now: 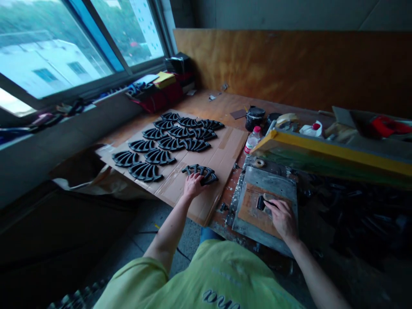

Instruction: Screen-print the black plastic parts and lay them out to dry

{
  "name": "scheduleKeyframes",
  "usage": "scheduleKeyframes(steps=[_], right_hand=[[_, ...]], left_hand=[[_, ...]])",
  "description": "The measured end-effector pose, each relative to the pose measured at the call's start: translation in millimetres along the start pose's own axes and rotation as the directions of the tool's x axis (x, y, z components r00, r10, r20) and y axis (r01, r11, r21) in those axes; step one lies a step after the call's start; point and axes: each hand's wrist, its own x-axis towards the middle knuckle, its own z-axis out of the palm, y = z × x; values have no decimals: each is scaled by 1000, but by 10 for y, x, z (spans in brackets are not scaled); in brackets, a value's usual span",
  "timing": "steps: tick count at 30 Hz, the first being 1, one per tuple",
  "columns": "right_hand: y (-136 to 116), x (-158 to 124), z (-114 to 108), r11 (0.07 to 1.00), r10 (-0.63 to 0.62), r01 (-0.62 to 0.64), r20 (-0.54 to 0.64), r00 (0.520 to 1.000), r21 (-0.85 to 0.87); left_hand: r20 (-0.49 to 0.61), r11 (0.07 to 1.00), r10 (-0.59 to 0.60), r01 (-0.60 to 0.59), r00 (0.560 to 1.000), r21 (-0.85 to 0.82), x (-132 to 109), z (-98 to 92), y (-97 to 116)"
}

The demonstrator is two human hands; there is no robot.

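Note:
My left hand [193, 185] grips the near edge of a black, curved, ribbed part [210, 175], which lies on a cardboard sheet [231, 148]. The fingertips are partly hidden against its ribs. In my right hand [283, 218] is the handle of a small black ink roller [261, 203]. The roller's head is over a brown, smeared board [252, 214] that lies on a grey metal plate [283, 184]. Farther back on the cardboard, several similar black ribbed parts [170, 143] lie close together in rows.
A bottle with a red cap [252, 140] and a black-stained jar [255, 118] stand behind the plate. A roll of tape [259, 163] lies at its back edge. On the right is a yellow-edged frame [341, 148]. A window [80, 51] is at the left.

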Motion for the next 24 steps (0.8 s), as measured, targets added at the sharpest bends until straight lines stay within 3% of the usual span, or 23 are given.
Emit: scheduleKeyframes(steps=[3, 8, 12, 16, 20, 22, 24], right_hand=[[33, -14, 52, 1000, -3, 2, -38, 999, -16], [27, -24, 69, 1000, 13, -14, -62, 998, -16], [-26, -17, 56, 998, 50, -52, -63, 997, -32], [-84, -5, 46, 996, 69, -72, -72, 995, -48], [-149, 5, 27, 992, 103, -106, -45, 994, -63], [-171, 25, 3, 990, 130, -130, -11, 991, -55], [-182, 60, -27, 987, 158, -157, 18, 987, -44]], left_hand=[[46, 997, 81, -82, 996, 15, 472, -131, -240], [103, 997, 54, -60, 993, 52, 1009, -268, -676], [146, 999, 9, -16, 989, 47, 1120, -310, -982], [123, 995, -79, 69, 989, 77, 1079, -298, -1144], [98, 985, -143, 132, 985, 110, 994, -303, -1035], [40, 984, -157, 153, 987, 89, 943, -357, -813], [-30, 989, -129, 126, 991, -76, 887, -453, -456]])
